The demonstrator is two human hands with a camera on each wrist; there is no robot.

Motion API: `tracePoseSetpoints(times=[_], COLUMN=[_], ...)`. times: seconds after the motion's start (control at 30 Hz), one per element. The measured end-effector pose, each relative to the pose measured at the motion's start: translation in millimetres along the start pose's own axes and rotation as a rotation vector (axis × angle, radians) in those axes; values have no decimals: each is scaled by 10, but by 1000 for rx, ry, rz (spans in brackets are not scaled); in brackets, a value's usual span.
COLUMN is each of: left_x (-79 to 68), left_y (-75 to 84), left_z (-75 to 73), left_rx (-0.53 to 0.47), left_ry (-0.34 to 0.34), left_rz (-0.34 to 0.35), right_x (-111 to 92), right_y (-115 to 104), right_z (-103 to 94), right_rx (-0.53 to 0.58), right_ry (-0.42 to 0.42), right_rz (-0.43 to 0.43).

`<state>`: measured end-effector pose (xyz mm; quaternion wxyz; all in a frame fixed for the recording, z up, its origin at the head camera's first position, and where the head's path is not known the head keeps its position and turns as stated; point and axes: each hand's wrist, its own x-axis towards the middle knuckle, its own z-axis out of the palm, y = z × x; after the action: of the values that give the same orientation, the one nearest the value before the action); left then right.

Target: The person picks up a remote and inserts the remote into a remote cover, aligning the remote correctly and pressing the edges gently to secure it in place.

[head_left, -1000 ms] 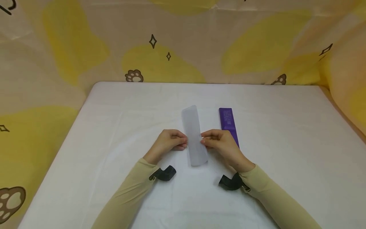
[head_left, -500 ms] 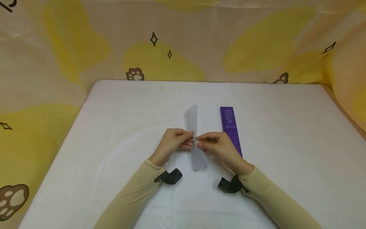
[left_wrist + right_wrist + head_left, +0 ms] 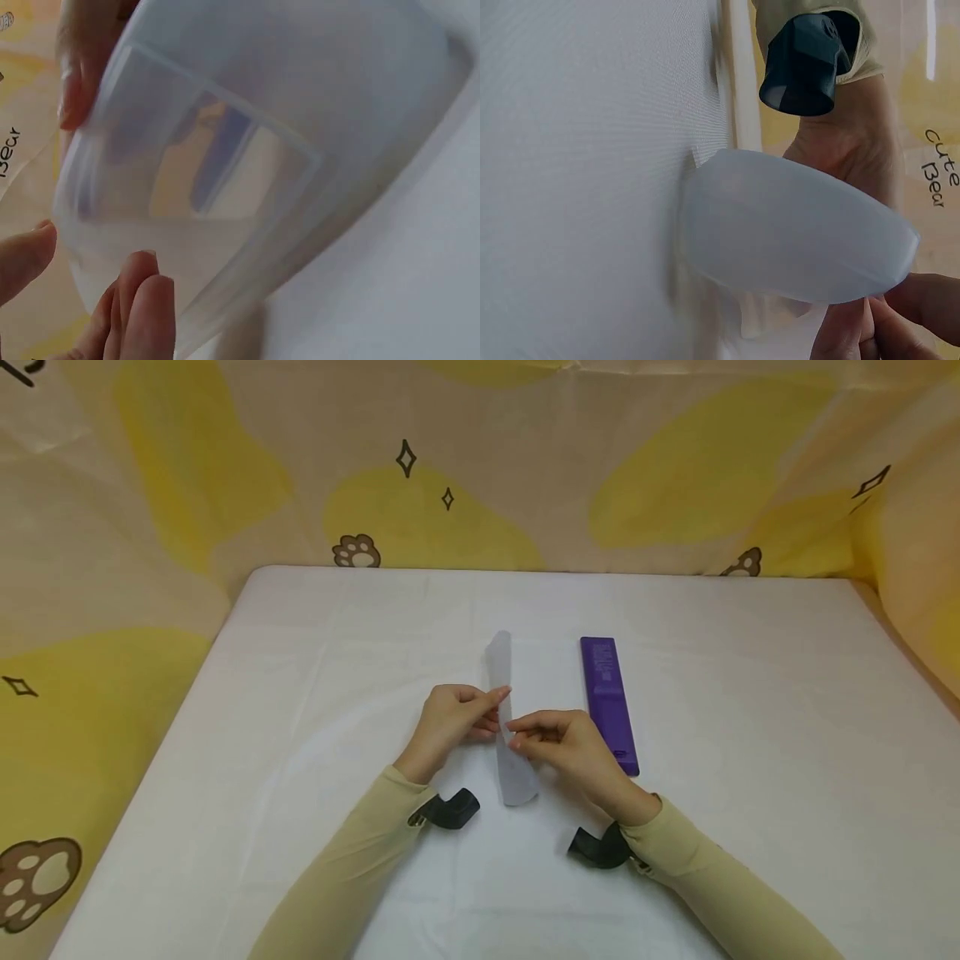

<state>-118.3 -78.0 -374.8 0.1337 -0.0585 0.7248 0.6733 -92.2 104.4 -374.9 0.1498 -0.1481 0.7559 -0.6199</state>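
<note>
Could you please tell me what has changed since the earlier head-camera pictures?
The hands drew together: the left hand moved right, the right hand left. The translucent sleeve between them now looks narrower from the head view. Both hands still hold it, and the purple strip still lies on the white table, less covered.

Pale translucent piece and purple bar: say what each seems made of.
Pale translucent piece: probably soft, satin plastic or silicone; it bows and lets shapes show through. Purple bar: perhaps hard plastic or coated card, smooth, judging by straight edges.
</note>
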Motion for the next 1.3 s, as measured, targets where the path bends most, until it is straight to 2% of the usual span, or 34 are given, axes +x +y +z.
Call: tracePoseSetpoints(times=[0.1,0.23,0.43,0.8,1.07,1.3], left_x=[28,27,44,43,50,51], left_y=[8,31,44,81,104,128], left_z=[-27,-56,-112,-166,-223,-271], left_rx=[9,58,51,59,12,-85], left_ry=[23,21,21,-5,-17,-60], left_rz=[-2,27,47,31,26,54], right_x=[-9,-15,0,34,63,87], right_y=[-17,-30,-15,19,22,37], right_z=[26,53,23,-130,-207,-224], right_rx=[10,12,18,154,185,217], right_ry=[-12,-33,-57,41,101,88], right_rz=[-3,-11,41,114,137,143])
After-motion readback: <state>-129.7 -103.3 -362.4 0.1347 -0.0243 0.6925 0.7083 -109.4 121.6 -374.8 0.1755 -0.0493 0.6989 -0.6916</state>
